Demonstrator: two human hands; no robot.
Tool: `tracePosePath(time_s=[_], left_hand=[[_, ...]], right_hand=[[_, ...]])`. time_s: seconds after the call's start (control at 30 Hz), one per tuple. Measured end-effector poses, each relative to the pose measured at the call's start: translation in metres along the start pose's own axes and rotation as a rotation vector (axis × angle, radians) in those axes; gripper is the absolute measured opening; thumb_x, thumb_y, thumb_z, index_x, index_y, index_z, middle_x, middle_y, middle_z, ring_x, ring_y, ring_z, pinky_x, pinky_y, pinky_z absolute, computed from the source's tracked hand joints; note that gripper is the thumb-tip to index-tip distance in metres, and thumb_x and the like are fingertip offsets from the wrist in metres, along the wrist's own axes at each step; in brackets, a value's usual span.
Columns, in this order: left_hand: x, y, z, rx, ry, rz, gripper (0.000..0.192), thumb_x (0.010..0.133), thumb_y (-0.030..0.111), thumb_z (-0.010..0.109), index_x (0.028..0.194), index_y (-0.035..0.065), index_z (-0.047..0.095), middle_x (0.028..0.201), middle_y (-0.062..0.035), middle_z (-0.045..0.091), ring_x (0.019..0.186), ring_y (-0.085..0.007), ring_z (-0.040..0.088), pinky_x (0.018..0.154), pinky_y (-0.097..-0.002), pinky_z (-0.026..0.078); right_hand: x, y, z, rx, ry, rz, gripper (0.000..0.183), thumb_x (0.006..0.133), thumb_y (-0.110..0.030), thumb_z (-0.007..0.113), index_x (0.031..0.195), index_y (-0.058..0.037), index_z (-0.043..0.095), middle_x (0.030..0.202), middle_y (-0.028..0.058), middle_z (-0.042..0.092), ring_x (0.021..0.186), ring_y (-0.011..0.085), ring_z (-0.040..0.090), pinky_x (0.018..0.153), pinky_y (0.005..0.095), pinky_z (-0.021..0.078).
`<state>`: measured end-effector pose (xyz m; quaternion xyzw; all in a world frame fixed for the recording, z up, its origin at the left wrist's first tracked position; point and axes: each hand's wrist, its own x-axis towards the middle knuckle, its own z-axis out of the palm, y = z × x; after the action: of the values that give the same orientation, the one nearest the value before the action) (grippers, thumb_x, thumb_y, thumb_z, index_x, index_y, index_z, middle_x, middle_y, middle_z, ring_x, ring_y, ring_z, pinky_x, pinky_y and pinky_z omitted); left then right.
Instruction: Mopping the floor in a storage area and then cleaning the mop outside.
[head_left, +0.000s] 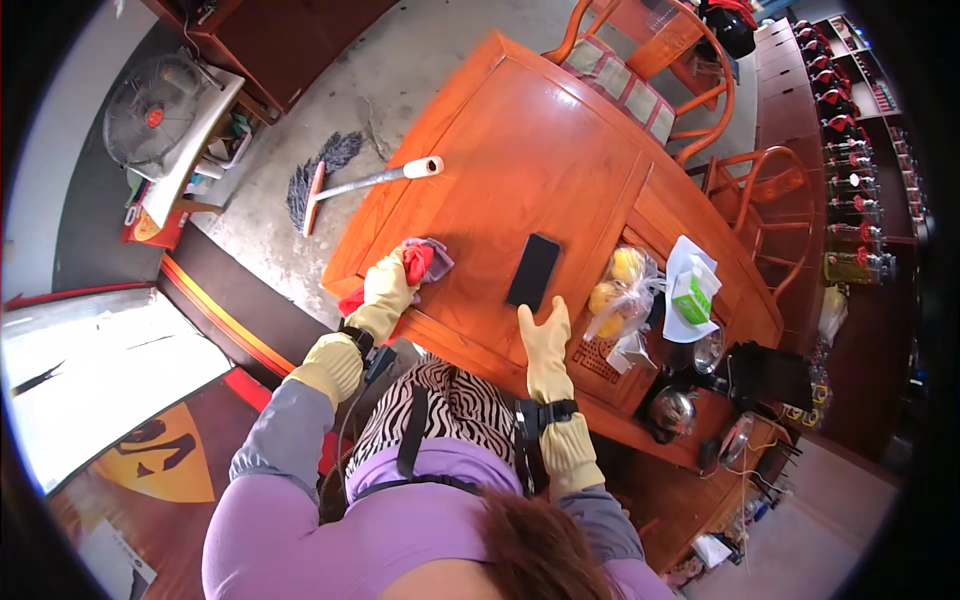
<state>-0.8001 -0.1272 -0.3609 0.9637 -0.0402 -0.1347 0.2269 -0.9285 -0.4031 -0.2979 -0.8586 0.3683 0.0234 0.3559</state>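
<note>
My left hand, in a cream rubber glove, grips a red cloth at the front left corner of a reddish wooden table. A greyish-purple cloth shows beneath the red one, against the tabletop. My right hand, gloved the same way, holds nothing; thumb and fingers are spread. Just beyond its fingertips lies a black smartphone, screen dark. Whether the thumb touches the phone's lower edge I cannot tell. Right of this hand rests a clear plastic bag of yellow fruit.
A broom leans on the table's left edge. To the right are a green-and-white tissue pack, a metal kettle and a dark tray. Wooden armchairs stand beyond the table. An electric fan stands far left.
</note>
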Motion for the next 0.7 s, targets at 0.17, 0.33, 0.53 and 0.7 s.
tracePosePath(time_s=[0.17, 0.33, 0.53, 0.7], left_hand=[[0.028, 0.012, -0.066, -0.175, -0.228, -0.076, 0.034, 0.067, 0.022, 0.085, 0.100, 0.0181, 0.078, 0.131, -0.0181, 0.067, 0.117, -0.0424, 0.063, 0.104, -0.0458, 0.050], [0.054, 0.065, -0.115, 0.308, 0.082, 0.171, 0.062, 0.058, 0.024, 0.092, 0.118, 0.0293, 0.078, 0.169, -0.0233, 0.021, 0.147, -0.0478, 0.034, 0.122, -0.0417, 0.032], [0.126, 0.088, -0.106, -0.766, -0.008, -0.218, 0.015, 0.088, 0.020, 0.074, 0.086, 0.0053, 0.070, 0.073, -0.0084, 0.063, 0.074, -0.0272, 0.066, 0.074, -0.0429, 0.054], [0.074, 0.044, -0.125, -0.422, 0.255, 0.317, 0.014, 0.087, 0.021, 0.074, 0.086, 0.0077, 0.070, 0.074, -0.0111, 0.063, 0.075, -0.0274, 0.067, 0.067, -0.0422, 0.050]], right_hand=[[0.039, -0.009, 0.027, -0.076, 0.066, 0.063, 0.103, 0.085, -0.045, 0.080, 0.154, 0.0116, 0.030, 0.158, 0.0317, 0.038, 0.148, 0.0423, 0.038, 0.121, 0.0439, 0.0367], [0.050, -0.042, 0.026, -0.443, -0.048, 0.163, 0.123, 0.080, -0.064, 0.078, 0.159, 0.0091, 0.019, 0.154, 0.0327, 0.038, 0.141, 0.0445, 0.042, 0.115, 0.0484, 0.0420], [0.052, -0.045, 0.026, -0.590, -0.166, 0.202, 0.133, 0.070, -0.068, 0.084, 0.161, 0.0035, 0.018, 0.152, 0.0310, 0.038, 0.139, 0.0447, 0.043, 0.111, 0.0526, 0.0442], [0.055, -0.061, 0.027, -0.673, -0.158, 0.233, 0.130, 0.074, -0.065, 0.083, 0.160, 0.0048, 0.015, 0.150, 0.0324, 0.038, 0.135, 0.0453, 0.045, 0.112, 0.0533, 0.0424]])
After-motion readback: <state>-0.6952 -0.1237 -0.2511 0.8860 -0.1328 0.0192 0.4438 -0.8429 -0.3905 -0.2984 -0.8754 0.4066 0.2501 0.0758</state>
